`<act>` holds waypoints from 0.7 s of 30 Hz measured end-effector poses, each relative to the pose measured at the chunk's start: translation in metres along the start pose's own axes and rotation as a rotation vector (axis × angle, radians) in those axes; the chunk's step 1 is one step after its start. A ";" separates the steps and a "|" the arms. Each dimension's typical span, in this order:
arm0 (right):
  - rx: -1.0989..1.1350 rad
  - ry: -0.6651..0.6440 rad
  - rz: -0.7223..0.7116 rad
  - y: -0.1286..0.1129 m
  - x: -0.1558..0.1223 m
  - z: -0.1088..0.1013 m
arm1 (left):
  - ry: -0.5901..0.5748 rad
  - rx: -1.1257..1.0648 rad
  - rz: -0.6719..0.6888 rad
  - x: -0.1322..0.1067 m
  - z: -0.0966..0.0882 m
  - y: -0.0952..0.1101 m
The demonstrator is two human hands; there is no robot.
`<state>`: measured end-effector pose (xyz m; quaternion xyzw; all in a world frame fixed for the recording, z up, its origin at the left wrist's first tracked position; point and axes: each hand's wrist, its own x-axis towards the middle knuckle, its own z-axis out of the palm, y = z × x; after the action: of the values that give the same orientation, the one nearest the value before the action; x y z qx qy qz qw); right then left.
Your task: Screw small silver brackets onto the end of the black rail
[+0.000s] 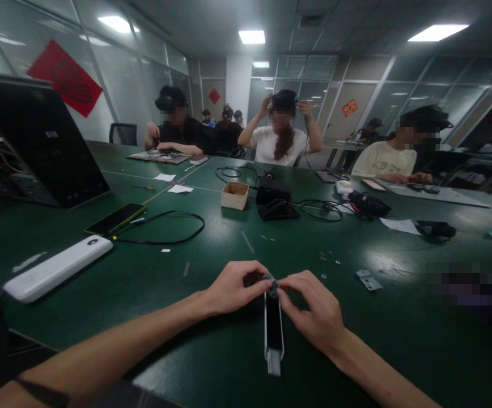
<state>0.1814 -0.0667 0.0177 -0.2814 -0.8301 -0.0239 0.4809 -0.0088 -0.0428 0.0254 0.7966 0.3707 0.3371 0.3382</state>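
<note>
A long, narrow piece (274, 326) with a black middle, pale side rails and a silver near end lies on the green table in front of me. At its far end is a small dark grey part (273, 290), mostly covered by fingers. My left hand (240, 286) pinches this part from the left, thumb and fingers closed. From the right, my right hand (312, 303) grips the same part between thumb and forefinger. To the right lies a small silver metal plate (369, 280) with holes. Several tiny nuts or rings (323, 276) are scattered beyond my right hand.
A white oblong device (59, 269), a phone (116, 219) and a looped black cable (203, 226) are on the left. Farther back stand a small open box (234, 196) and a black case (274, 192). Several people sit across the table (212, 249).
</note>
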 end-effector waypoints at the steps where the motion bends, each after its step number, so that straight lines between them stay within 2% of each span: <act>1: -0.002 -0.013 -0.021 0.003 0.000 -0.001 | 0.011 -0.053 -0.030 0.001 -0.002 -0.001; 4: -0.060 -0.051 -0.023 0.017 -0.003 -0.008 | 0.076 -0.147 -0.097 0.007 -0.012 -0.005; 7: -0.119 -0.168 0.046 0.033 -0.008 -0.015 | 0.112 -0.014 -0.142 0.012 -0.025 -0.011; 10: -0.123 -0.377 0.118 0.042 -0.012 -0.018 | 0.012 0.142 -0.231 0.015 -0.031 -0.016; 13: -0.120 -0.501 0.167 0.042 -0.013 -0.017 | -0.078 0.184 -0.298 0.014 -0.030 -0.018; 21: -0.079 -0.551 0.234 0.044 -0.015 -0.013 | -0.076 0.200 -0.323 0.012 -0.025 -0.019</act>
<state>0.2191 -0.0409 0.0021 -0.3893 -0.8897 0.0765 0.2259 -0.0292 -0.0165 0.0276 0.7685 0.5123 0.2094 0.3210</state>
